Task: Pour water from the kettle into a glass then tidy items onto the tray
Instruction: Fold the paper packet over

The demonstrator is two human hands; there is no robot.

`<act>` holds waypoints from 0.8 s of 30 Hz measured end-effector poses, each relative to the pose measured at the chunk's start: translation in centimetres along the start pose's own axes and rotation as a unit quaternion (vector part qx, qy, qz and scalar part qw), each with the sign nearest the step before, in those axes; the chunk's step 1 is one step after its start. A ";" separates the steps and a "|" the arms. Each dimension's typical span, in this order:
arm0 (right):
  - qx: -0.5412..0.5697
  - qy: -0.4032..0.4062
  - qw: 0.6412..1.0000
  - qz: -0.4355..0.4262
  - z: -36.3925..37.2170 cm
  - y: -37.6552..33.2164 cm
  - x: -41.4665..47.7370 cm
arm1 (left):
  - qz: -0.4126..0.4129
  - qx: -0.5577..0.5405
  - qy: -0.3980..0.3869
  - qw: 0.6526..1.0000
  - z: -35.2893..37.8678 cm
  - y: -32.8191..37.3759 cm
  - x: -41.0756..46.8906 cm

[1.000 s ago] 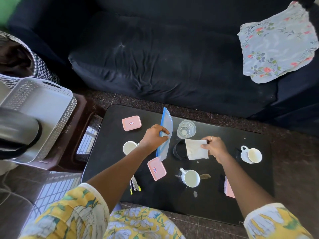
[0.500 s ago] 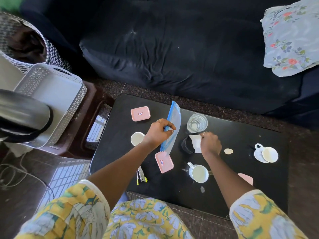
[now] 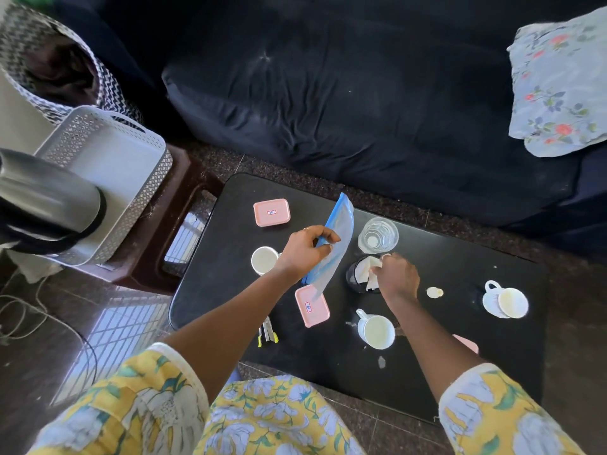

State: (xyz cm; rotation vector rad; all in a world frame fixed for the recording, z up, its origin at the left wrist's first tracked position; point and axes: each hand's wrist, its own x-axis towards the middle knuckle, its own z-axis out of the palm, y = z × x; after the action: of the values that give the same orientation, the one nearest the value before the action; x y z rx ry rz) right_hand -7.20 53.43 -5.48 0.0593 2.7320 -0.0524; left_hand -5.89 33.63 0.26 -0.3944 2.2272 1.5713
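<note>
My left hand (image 3: 303, 249) grips a clear zip bag with a blue edge (image 3: 335, 238), held upright above the black table (image 3: 427, 382). My right hand (image 3: 395, 277) presses a white paper napkin (image 3: 366, 269) into a dark cup (image 3: 353, 280) just below the clear glass (image 3: 377, 234). A steel kettle (image 3: 46, 205) with a black handle stands at the far left, in front of the white perforated tray (image 3: 108, 165).
Two pink lidded boxes (image 3: 271, 212) (image 3: 312, 306) and three white cups (image 3: 264, 259) (image 3: 376, 330) (image 3: 507, 302) lie about the table, with a small pale disc (image 3: 434, 292) and tongs (image 3: 267, 333). A dark sofa (image 3: 361, 93) runs behind; the tray rests on a brown stool (image 3: 177, 224).
My right hand brought the unfolded napkin left and pushed it down into the dark cup. My left hand kept hold of the bag. The view shifted left.
</note>
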 end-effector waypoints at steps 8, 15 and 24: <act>0.455 -0.007 0.890 -0.039 -3.7 -2.3 1.7 | -0.027 -0.125 -0.080 0.989 -2.9 1.9 0.0; 0.635 -0.185 0.745 -0.085 -7.8 -5.6 3.3 | -0.117 -0.430 -0.118 0.887 -7.1 2.3 0.0; 0.619 -0.079 0.781 0.027 -8.1 -9.2 3.5 | -0.193 -0.384 -0.058 0.901 -9.5 -3.3 -1.9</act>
State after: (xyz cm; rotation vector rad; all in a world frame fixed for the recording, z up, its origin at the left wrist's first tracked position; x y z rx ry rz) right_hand -14.10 44.73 0.77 0.4611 2.0342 -1.7026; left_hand -4.19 23.61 1.21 -0.8631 1.2425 2.0982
